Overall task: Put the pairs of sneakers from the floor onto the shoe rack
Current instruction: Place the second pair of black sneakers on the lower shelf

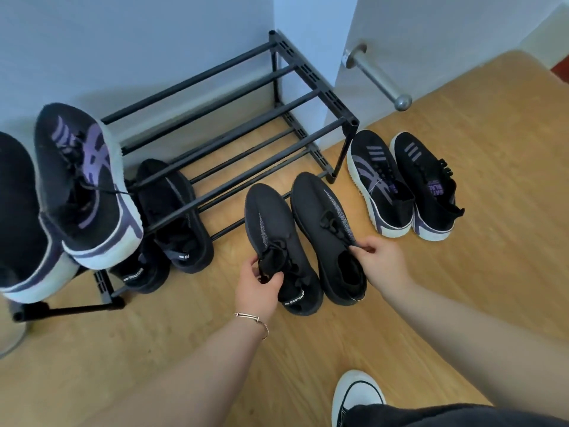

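Observation:
A pair of all-black sneakers lies side by side on the wooden floor in front of the black metal shoe rack (246, 117). My left hand (257, 288) pinches the collar of the left black sneaker (278, 238). My right hand (380, 261) grips the collar edge of the right black sneaker (323, 223). A black-and-purple pair with white soles (403, 186) stands on the floor right of the rack. Another black-and-purple pair (80, 186) rests on the rack's top tier at the left. A second black pair (172, 217) sits on the lower tier.
A white door with a metal doorstop rod (377, 77) stands behind the rack's right end. My own foot in a white shoe (357, 396) is at the bottom edge. The right parts of both rack tiers hold no shoes.

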A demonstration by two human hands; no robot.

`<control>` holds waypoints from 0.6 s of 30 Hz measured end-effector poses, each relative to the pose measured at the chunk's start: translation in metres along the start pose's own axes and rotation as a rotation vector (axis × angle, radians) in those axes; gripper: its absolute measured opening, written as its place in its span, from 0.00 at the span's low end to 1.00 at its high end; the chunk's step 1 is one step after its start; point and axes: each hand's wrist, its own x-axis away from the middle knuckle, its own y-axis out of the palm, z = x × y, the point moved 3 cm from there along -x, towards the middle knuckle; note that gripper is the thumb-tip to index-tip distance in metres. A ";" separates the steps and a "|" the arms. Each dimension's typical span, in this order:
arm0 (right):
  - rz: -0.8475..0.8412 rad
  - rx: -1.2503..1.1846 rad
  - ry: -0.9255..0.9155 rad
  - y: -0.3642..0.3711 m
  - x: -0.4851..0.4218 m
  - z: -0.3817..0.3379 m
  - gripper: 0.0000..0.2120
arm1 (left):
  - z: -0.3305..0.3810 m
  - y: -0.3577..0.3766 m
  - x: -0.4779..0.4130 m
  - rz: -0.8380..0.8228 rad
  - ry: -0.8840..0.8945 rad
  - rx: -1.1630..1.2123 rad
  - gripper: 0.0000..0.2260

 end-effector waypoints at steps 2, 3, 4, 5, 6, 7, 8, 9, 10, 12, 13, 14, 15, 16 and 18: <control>-0.015 0.004 -0.034 0.012 -0.003 -0.022 0.03 | 0.006 -0.017 -0.006 0.044 0.014 0.023 0.26; -0.020 0.002 -0.051 0.019 -0.006 -0.032 0.03 | 0.009 -0.025 -0.010 0.066 0.026 0.023 0.26; -0.025 -0.002 -0.068 0.025 -0.009 -0.041 0.04 | 0.014 -0.033 -0.015 0.088 0.038 0.012 0.26; -0.031 -0.005 -0.084 0.032 -0.013 -0.051 0.04 | 0.020 -0.040 -0.019 0.105 0.042 0.005 0.27; -0.037 -0.003 -0.099 0.038 -0.018 -0.061 0.04 | 0.027 -0.046 -0.025 0.121 0.049 0.009 0.27; -0.040 0.004 -0.118 0.043 -0.024 -0.071 0.04 | 0.033 -0.052 -0.032 0.134 0.057 0.017 0.28; -0.041 0.010 -0.138 0.048 -0.032 -0.081 0.05 | 0.039 -0.057 -0.040 0.146 0.061 0.023 0.29; -0.041 0.016 -0.159 0.052 -0.040 -0.091 0.05 | 0.044 -0.061 -0.048 0.159 0.063 0.024 0.29; -0.040 0.019 -0.178 0.057 -0.048 -0.100 0.05 | 0.048 -0.064 -0.057 0.174 0.066 0.028 0.30; -0.036 0.033 -0.208 0.065 -0.065 -0.117 0.06 | 0.057 -0.066 -0.073 0.201 0.056 0.041 0.29; -0.031 0.047 -0.222 0.068 -0.073 -0.124 0.07 | 0.062 -0.065 -0.079 0.218 0.052 0.046 0.27; -0.026 0.064 -0.239 0.071 -0.081 -0.129 0.07 | 0.066 -0.064 -0.086 0.228 0.047 0.043 0.23; -0.020 0.085 -0.255 0.073 -0.088 -0.134 0.08 | 0.070 -0.062 -0.092 0.235 0.045 0.030 0.20; -0.020 0.105 -0.266 0.075 -0.095 -0.137 0.08 | 0.073 -0.060 -0.098 0.239 0.042 0.016 0.19; -0.027 0.127 -0.278 0.078 -0.108 -0.142 0.09 | 0.080 -0.057 -0.105 0.242 0.021 0.002 0.23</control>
